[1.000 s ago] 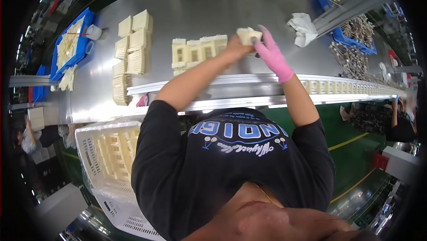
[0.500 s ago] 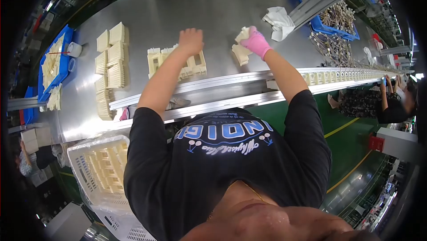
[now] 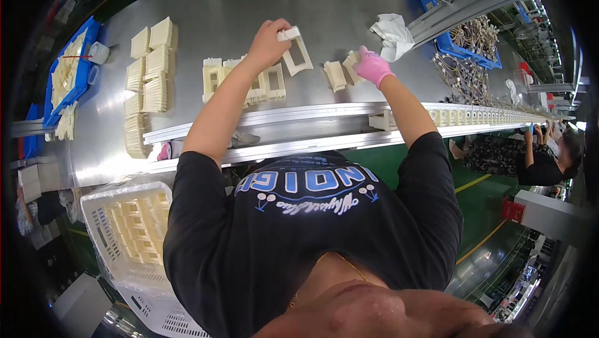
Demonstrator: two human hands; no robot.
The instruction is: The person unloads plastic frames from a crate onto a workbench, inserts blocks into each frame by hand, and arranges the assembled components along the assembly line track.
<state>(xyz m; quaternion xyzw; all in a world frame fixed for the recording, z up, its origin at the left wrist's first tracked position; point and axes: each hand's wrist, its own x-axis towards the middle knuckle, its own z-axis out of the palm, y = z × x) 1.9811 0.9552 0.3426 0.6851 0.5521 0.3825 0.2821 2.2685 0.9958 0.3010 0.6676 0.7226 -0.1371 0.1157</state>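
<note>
My bare left hand (image 3: 269, 43) grips the top end of a cream plastic frame (image 3: 302, 57), a rectangle with an open window, tilted above the table. Close below it, several similar cream frames (image 3: 274, 83) stand in a row, partly hidden by my left forearm. My right hand (image 3: 372, 67), in a pink glove, is closed at the edge of a narrow cream plastic piece (image 3: 352, 68). Just left of that piece, a second cream piece (image 3: 335, 76) rests on the metal table (image 3: 249, 1).
Stacks of thin cream parts (image 3: 156, 61) stand at left, beside a blue bin (image 3: 78, 88) and a white cup (image 3: 98, 53). A white cloth (image 3: 393, 35) and wire bundles (image 3: 462, 76) lie at right. Metal rails (image 3: 312, 112) edge the table; a white crate (image 3: 106, 213) stands below left.
My left hand has lifted a cream frame and swung it right. My right hand has shifted slightly right and down; the two narrow pieces now sit side by side.
</note>
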